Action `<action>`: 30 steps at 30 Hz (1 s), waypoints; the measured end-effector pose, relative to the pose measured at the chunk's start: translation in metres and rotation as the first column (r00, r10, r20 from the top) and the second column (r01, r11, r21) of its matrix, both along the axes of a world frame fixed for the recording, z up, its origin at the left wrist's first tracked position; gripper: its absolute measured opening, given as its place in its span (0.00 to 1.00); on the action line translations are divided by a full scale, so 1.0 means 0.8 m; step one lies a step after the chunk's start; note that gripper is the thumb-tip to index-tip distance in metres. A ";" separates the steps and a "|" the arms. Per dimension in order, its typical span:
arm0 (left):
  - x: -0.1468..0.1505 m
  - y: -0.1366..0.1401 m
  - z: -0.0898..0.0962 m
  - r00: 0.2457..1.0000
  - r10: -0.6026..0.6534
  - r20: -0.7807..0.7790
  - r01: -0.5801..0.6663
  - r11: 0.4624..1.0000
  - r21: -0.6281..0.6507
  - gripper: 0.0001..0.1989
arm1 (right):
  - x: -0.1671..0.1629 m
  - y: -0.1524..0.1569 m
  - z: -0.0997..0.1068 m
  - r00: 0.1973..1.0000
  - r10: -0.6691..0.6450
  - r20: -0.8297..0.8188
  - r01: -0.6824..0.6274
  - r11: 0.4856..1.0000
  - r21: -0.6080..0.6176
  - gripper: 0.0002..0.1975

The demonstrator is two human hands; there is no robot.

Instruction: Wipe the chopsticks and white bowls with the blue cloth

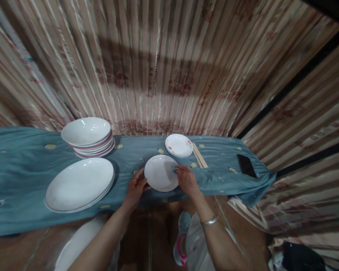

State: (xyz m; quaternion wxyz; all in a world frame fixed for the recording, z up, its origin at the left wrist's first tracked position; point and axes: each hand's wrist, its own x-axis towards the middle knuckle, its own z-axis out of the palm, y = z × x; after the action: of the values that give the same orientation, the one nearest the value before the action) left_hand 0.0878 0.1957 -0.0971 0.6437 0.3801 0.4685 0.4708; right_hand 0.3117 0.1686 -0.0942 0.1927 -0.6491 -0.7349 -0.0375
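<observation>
A round white plate (161, 175) is at the front edge of the cloth-covered table, between my two hands. My left hand (136, 187) grips its left rim, with the thumb on the edge and fingers partly under it. At the right rim, the fingers of my right hand (188, 181) are pinched together over the plate. A small bluish bit shows at those fingertips, too small to name. Just behind lies a small stack of white plates with red flowers (179, 145). Pale wooden chopsticks (199, 155) rest to the right of that stack.
A stack of white bowls (86, 131) with reddish rims stands at the back left. In front of it are large white oval plates (80, 184). A black phone (246, 166) lies near the right end of the blue-green tablecloth (220, 162). A pleated curtain (164, 75) hangs behind.
</observation>
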 end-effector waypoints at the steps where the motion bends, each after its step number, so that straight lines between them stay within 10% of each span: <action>1: 0.000 0.000 0.000 1.000 -0.002 -0.003 0.002 1.000 0.003 0.35 | 0.001 0.003 -0.002 1.000 -0.005 -0.002 0.005 1.000 0.000 0.13; 30: 0.000 0.003 -0.008 0.999 -0.009 0.039 0.010 1.000 -0.021 0.32 | -0.057 0.088 -0.043 0.950 0.077 -0.303 -0.049 0.994 0.099 0.24</action>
State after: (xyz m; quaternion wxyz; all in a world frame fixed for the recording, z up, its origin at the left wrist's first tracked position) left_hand 0.0877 0.1978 -0.1034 0.6590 0.3660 0.4591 0.4701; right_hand 0.2665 0.2394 -0.1286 0.3345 -0.6139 -0.7141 0.0365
